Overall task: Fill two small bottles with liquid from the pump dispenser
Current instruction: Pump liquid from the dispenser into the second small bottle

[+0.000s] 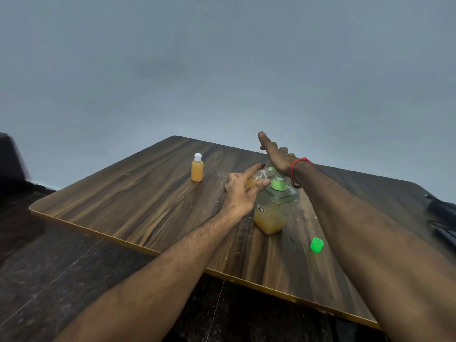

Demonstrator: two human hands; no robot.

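A clear pump dispenser (272,213) with a green collar stands on the wooden table (138,206), about half full of orange liquid. My right hand (275,155) lies flat on its pump head, fingers spread. My left hand (243,191) grips a small clear bottle (257,179), tilted with its mouth at the green spout and partly filled with orange liquid. A second small bottle (197,170), full of orange liquid with a white cap on, stands upright to the left. A loose green cap (316,245) lies right of the dispenser.
The table's near edge runs diagonally above a dark speckled floor (74,267). A dark object (441,211) with cables sits at the table's right edge. A dark shape (9,159) stands at far left. Small droplets dot the table around the dispenser.
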